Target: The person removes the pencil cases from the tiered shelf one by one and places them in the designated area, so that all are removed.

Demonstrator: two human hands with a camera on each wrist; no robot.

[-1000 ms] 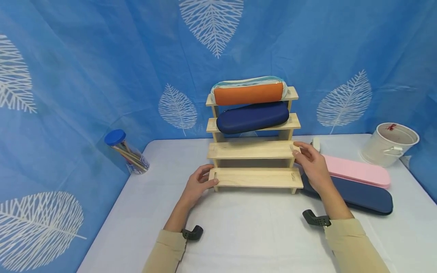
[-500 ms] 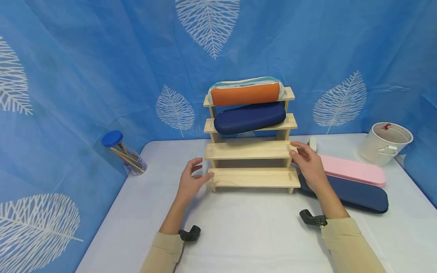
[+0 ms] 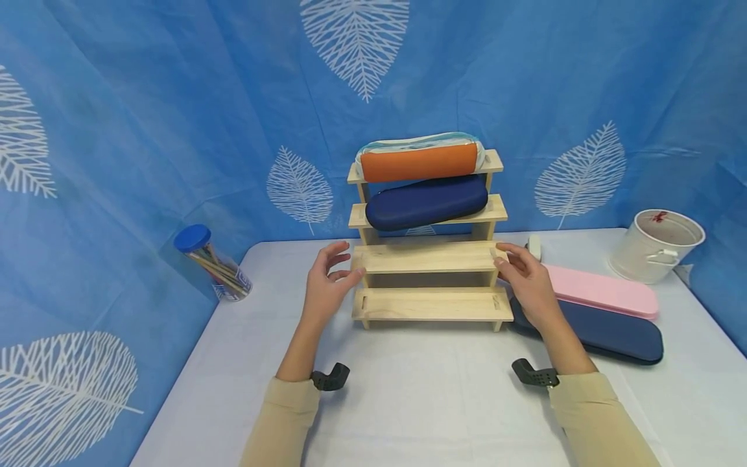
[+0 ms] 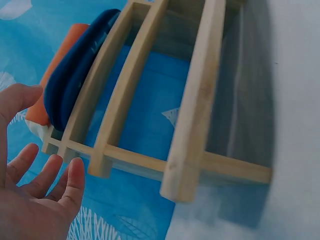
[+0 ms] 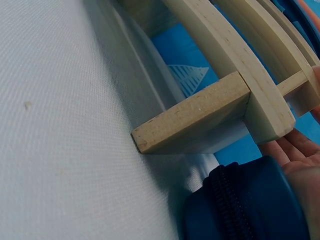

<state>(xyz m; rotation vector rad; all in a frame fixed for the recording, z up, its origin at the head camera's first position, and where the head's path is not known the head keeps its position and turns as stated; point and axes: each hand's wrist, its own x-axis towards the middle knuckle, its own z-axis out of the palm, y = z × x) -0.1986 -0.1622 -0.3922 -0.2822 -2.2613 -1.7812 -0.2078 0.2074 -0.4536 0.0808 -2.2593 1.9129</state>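
Blue leaf-print cloth (image 3: 175, 78) behind; white surface (image 3: 420, 402) in front. On it, four-tier wooden rack (image 3: 432, 303), set between the two grips, second-lowest shelf level with both. Arms in tan sleeves (image 3: 286, 415) reach forward from either side of the near edge, wrists banded. Dark blue case (image 3: 613, 334) lies right of rack, right forearm crossing over its near end; pink case (image 3: 604, 292) just behind it. Orange-fronted pouch (image 3: 419, 163) on top shelf; navy case (image 3: 426, 202), slightly tilted, on the shelf below. White bucket (image 3: 630, 253) far right; blue-lidded jar (image 3: 224, 269) at left edge. Right grip (image 3: 530, 279): fingers bent, thumb at front, pinching the right end of the second-lowest shelf. Left grip (image 3: 328, 280): loosely curved, thumb well away from fingers, holding nothing, just beside that shelf's left end; cannot tell whether thumb tip touches.
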